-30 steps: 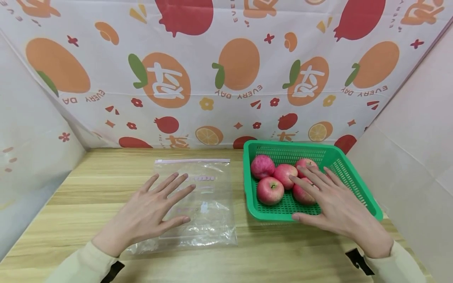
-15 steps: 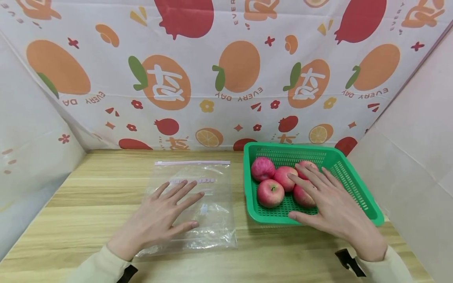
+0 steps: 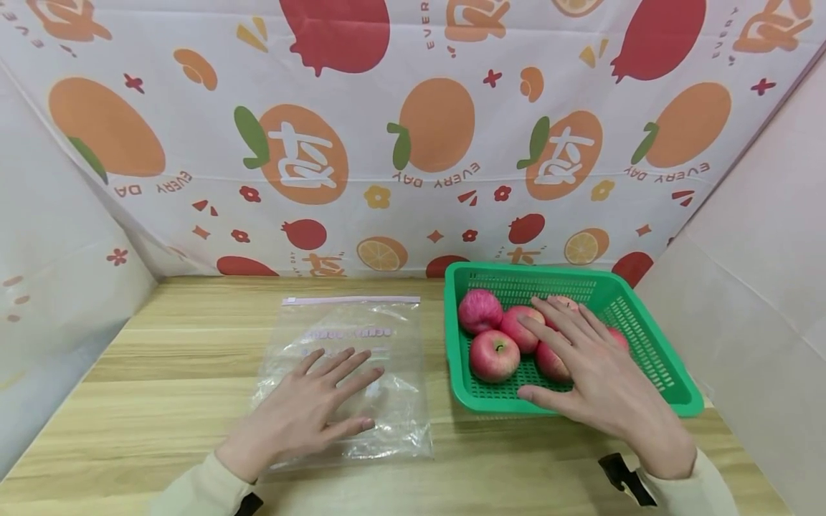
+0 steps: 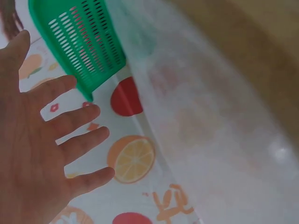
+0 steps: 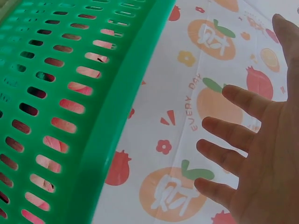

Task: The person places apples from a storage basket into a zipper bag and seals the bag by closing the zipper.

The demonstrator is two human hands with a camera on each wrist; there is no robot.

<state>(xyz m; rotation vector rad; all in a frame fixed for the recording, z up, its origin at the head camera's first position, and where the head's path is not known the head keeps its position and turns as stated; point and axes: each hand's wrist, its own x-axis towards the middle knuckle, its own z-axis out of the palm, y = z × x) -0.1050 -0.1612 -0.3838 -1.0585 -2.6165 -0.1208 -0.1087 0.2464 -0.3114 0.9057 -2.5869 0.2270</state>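
My left hand (image 3: pixel 306 412) is spread flat-fingered over a clear zip-top bag (image 3: pixel 403 387), which lies on the table with its pale pink zip strip (image 3: pixel 351 300) at the far side. Whether the fingers touch the bag cannot be told. My right hand (image 3: pixel 600 376) hovers, fingers apart, above the front right of a green plastic basket (image 3: pixel 456 358). Several red apples, one with its stem up (image 3: pixel 494 356), sit in it; the hand partly hides some of them. In the wrist views both the left palm (image 4: pixel 35 144) and the right palm (image 5: pixel 266 158) hold nothing.
A wooden table (image 3: pixel 174 344) carries the bag on the left and the basket on the right. Behind it hangs a white fruit-print cloth (image 3: pixel 413 201). Pale side panels (image 3: pixel 761 287) stand at both sides.
My left hand has moved right and towards me over the bag. My right hand has shifted slightly left, showing another apple at the basket's right. The bag and basket stay in place.
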